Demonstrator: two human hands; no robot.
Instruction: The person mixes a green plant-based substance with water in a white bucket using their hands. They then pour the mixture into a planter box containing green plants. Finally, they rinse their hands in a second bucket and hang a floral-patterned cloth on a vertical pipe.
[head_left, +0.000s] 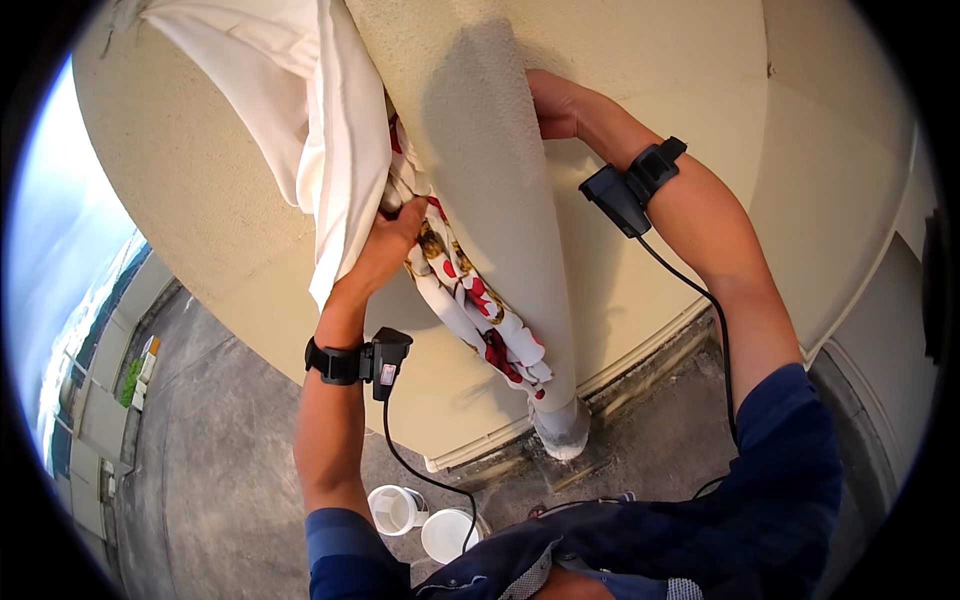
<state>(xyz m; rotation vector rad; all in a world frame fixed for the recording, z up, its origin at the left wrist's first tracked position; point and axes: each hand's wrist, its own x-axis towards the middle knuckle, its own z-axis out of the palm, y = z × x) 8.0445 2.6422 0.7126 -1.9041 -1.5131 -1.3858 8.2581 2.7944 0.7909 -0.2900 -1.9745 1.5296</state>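
My left hand (390, 244) grips a bunched white cloth with red and brown floral print (480, 296), which hangs down along a thick painted pipe (517, 247). The thumb lies over the fabric, and the other fingers are mostly hidden. A plain white cloth (349, 142) drapes beside the pipe and falls over my left wrist. My right hand (555, 105) reaches around the pipe's right side. Its fingers are out of sight behind the pipe, so what they touch cannot be seen.
A cream wall (247, 225) stands behind the pipe. Two white plastic buckets (394, 510) (450, 534) sit on the concrete floor (217, 435) near my feet. Black cables (724, 337) run from the devices strapped to my forearms. A low parapet (105, 420) lies at far left.
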